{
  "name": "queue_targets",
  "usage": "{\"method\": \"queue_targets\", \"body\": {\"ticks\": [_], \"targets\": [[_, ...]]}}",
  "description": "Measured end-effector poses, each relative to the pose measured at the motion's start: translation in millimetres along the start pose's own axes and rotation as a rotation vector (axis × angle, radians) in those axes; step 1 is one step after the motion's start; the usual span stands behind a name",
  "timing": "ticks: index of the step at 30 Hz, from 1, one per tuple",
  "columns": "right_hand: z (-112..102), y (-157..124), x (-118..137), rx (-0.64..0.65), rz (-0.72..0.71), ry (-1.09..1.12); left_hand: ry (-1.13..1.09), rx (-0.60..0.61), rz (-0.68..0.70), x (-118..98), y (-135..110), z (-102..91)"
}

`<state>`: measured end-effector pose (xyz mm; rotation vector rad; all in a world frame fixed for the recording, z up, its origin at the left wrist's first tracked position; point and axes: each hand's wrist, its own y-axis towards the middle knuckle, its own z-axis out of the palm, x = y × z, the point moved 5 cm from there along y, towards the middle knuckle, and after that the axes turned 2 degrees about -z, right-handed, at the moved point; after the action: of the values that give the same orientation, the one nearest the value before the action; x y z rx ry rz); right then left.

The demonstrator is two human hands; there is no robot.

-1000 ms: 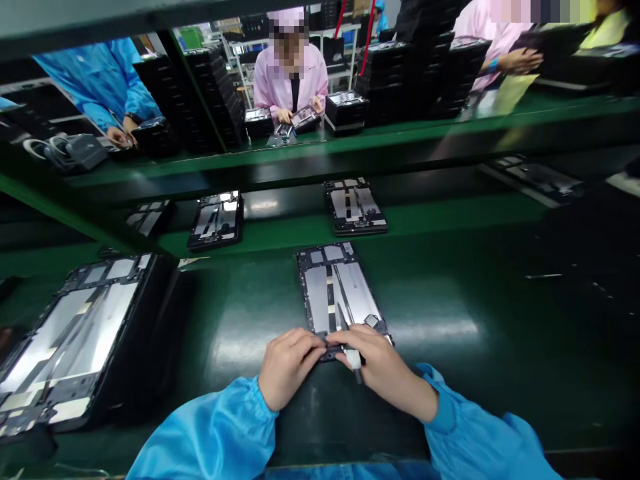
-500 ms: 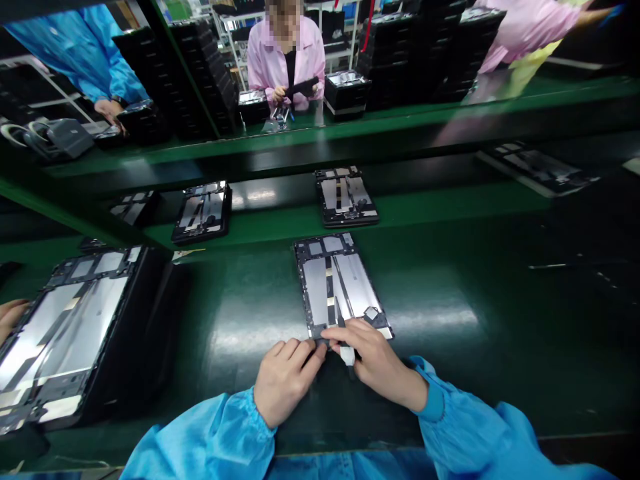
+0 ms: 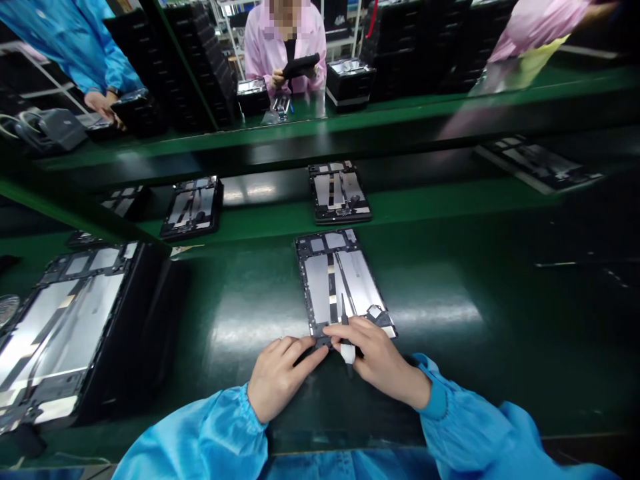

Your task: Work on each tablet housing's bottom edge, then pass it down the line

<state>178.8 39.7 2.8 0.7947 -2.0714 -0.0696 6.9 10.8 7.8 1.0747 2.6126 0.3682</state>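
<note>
An opened tablet (image 3: 316,280), its silver inside and dark flex strip facing up, lies slightly turned on the green bench in front of me. At its near left corner, my left hand (image 3: 280,377) grips the edge between thumb and forefinger, the other fingers curled. My right hand (image 3: 377,357) is closed around dark tweezers (image 3: 345,310) with a white wrap on the handle. Their tips point away from me over the tablet's lower middle. The right fingertips rest near the tablet's bottom edge and partly cover it.
A tall stack of opened tablets (image 3: 95,313) stands at my left, beside a green post (image 3: 75,207). More tablet stacks (image 3: 340,193) sit on the strip beyond the bench. Across from me, a person in pink (image 3: 255,40) holds a dark panel (image 3: 300,65).
My left thumb has straightened slightly along the tablet's edge, while the tweezers stay over the same area. A hand beside the left stack has gone from view. The whole view has shifted a little.
</note>
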Motion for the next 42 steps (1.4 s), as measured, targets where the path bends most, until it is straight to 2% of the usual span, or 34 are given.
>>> {"method": "queue_targets", "body": {"ticks": [5, 8, 11, 14, 18, 23, 28, 34, 36, 42], "targets": [[-4.1, 2.9, 0.5, 0.004, 0.003, -0.006, 0.077, 0.034, 0.062, -4.3, 3.7, 0.6], [-16.7, -2.3, 2.0, -0.058, 0.039, 0.113, 0.068, 0.053, 0.017, -4.3, 3.5, 3.4], [-27.7, -13.8, 3.2, -0.112, 0.139, 0.284, 0.014, 0.054, -0.033, -3.9, 2.3, 6.3], [-25.9, -24.0, 4.1, -0.09, 0.259, 0.383, -0.027, 0.047, -0.056, -3.8, 2.1, 7.3], [-15.2, -27.4, 2.5, -0.056, 0.349, 0.363, -0.028, 0.03, -0.066, -3.3, 2.4, 6.2], [-15.8, -23.6, 1.1, -0.06, 0.291, 0.256, -0.033, 0.021, -0.063, -2.9, 2.0, 6.5], [-26.3, -31.8, -11.9, -0.128, 0.39, 0.222, -0.032, 0.02, -0.063, -2.3, 1.6, 7.9], [-27.6, -38.2, -18.9, -0.189, 0.415, 0.293, -0.045, 0.005, -0.032, 0.6, -0.1, 4.7], [-24.1, -37.5, -15.8, -0.163, 0.4, 0.339, -0.064, -0.018, -0.008, 1.0, -0.3, 1.2], [-18.2, -25.4, 7.0, -0.013, 0.218, 0.354, -0.107, -0.046, -0.007, 2.3, 2.1, -2.8]]}}
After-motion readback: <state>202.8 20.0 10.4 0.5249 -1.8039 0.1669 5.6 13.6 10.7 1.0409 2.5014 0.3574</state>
